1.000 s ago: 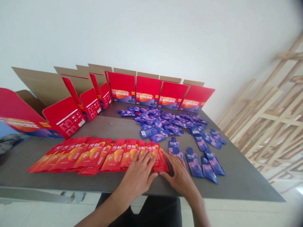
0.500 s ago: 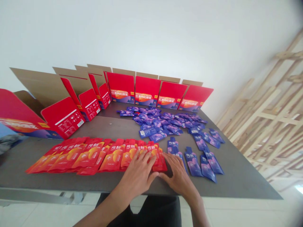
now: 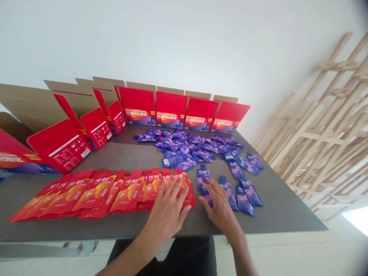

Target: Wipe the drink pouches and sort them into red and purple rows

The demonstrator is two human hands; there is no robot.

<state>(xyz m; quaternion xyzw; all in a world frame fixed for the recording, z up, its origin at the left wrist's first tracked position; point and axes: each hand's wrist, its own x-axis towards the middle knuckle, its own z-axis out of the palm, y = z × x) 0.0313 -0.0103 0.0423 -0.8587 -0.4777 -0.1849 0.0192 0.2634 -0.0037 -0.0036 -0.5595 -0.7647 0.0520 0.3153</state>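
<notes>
A long overlapping row of red pouches (image 3: pixel 94 191) with orange fruit prints lies along the front left of the table. My left hand (image 3: pixel 169 209) rests over the right end of that row, fingers spread, partly hiding the last red pouches. To its right, my right hand (image 3: pixel 216 207) is open over a purple pouch (image 3: pixel 203 174) and its neighbours, covering parts of them; whether it presses on them I cannot tell. Just beyond its fingers, several purple pouches (image 3: pixel 245 202) lie flat. Farther back is a loose heap of purple pouches (image 3: pixel 195 145).
Open red cartons (image 3: pixel 169 109) with raised brown flaps stand along the back of the grey table (image 3: pixel 276 214). More open cartons (image 3: pixel 61 147) line the left side. Wooden racks (image 3: pixel 319 126) lean at the wall on the right.
My right hand has moved away from the red row onto the purple pouches, apart from my left. My left hand stays over the red pouches. The view has turned slightly right.
</notes>
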